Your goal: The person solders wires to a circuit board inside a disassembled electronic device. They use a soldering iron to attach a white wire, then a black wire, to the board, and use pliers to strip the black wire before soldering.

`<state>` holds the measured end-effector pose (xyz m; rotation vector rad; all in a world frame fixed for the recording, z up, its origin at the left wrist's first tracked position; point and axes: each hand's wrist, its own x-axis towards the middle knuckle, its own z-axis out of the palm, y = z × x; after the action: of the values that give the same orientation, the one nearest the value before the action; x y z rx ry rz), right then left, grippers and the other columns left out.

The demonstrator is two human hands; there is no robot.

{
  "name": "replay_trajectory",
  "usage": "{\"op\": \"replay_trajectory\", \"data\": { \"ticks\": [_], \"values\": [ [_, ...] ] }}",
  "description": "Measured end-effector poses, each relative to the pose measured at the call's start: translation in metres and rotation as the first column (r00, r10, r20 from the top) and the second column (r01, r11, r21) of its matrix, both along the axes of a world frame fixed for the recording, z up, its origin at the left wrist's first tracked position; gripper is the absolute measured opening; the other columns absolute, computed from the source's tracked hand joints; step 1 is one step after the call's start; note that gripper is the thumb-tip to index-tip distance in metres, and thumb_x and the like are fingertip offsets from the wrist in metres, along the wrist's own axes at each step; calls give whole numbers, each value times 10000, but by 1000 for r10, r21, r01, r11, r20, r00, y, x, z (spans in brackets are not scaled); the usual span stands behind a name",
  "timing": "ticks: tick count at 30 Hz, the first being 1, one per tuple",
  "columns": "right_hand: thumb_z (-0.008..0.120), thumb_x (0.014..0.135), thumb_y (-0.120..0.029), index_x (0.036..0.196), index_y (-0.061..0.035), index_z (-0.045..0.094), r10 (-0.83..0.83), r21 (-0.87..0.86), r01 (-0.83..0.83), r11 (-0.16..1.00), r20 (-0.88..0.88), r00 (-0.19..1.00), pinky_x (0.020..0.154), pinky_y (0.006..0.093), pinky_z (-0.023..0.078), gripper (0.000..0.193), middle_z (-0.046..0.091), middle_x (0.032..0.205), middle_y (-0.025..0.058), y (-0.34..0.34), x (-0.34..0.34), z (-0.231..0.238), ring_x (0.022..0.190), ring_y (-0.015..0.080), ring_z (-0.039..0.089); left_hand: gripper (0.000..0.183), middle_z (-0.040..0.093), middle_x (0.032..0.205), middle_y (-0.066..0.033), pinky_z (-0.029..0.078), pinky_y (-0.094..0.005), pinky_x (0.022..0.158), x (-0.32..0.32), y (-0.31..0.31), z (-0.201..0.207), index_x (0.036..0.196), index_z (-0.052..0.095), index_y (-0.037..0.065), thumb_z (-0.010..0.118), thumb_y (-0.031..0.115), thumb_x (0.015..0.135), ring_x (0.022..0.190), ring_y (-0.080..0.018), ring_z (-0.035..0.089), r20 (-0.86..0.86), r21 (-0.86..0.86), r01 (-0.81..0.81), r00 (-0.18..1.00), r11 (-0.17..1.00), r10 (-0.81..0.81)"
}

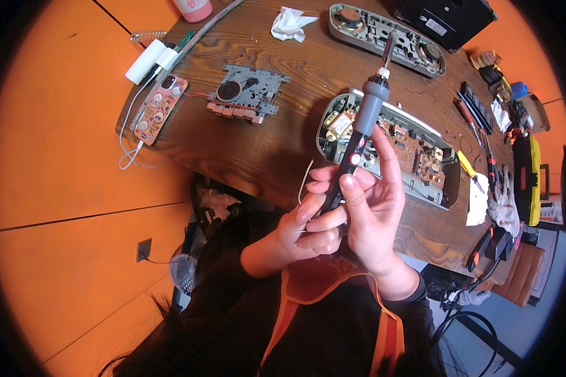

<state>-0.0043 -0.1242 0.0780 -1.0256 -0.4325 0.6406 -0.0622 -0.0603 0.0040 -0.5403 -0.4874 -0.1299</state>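
Landmark: the open casing [421, 190] with the brown circuit board [404, 146].

Position. The soldering iron [375, 99] is raised in front of the casing, its metal end directed away from the person, toward the back cover [349, 36] beyond the casing. Its height above the casing cannot be told. The tape mechanism [267, 94] lies left of the casing; the yellow-handled pliers [466, 164] lie just beside its right end.

Hand state. The right hand [376, 217] is closed about the black handle, thumb across the front, index finger extended behind it toward the grey sleeve. The left hand [295, 232] is curled at the lower end of the handle, near a thin pale strand [305, 181]; whether it grips the handle, the strand or both cannot be told.

Handling. The step in hand appears to be steadying the iron and attending to its handle.
1. Treat the metal end as hot; nothing visible proves otherwise.
2. Keep all fingers on the black handle, below the sleeve.
3. Support the lower end lightly, leaving the thumb free.
4. Hold the tip clear of the casing and cover.

Relation. The handle lies between both hands, touching the right palm side; the tip stands well apart from all fingers.
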Motion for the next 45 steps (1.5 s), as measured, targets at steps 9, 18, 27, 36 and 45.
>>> {"op": "replay_trajectory", "data": {
  "ticks": [9,18,27,36,45],
  "values": [
    [497,797,85,1268,-17,367,-296,97,493,865,891,345,697,292,494,499,612,940,176,-6,36,-31,778,213,624,229,412,655,-16,216,-200,362,-7,-1,10,612,481,119,548,108,831,337,-33,316,-29,337,38,999,941,-30],
    [522,853,-60,1000,-19,470,-425,330,688,646,904,-34,592,315,510,161,630,819,190,-80,66,-52,665,258,628,80,417,1205,-217,344,-287,827,8,19,53,740,694,85,691,166,737,1057,-250,442,358,909,-403,884,102,300],
    [500,817,-89,1121,-53,433,41,-238,479,845,922,386,672,351,482,313,578,958,271,-127,44,-48,830,329,591,83,584,692,-50,404,-195,518,30,-5,33,844,641,-23,612,-13,766,584,-79,540,253,800,123,818,-587,517],
    [485,617,-2,1000,67,596,7,-355,142,924,386,922,631,217,404,405,575,1054,184,-126,51,-45,699,127,509,104,609,682,-82,406,-259,489,38,-2,41,814,652,23,675,22,712,562,-168,565,241,795,-22,929,-606,281],
    [467,583,7,1034,50,597,-40,-315,235,920,521,853,632,221,412,471,559,1075,139,-130,61,-42,736,135,523,77,593,677,-74,406,-267,485,30,39,40,798,666,34,643,20,726,568,-174,559,243,915,-148,944,-376,221]
  ]
}}
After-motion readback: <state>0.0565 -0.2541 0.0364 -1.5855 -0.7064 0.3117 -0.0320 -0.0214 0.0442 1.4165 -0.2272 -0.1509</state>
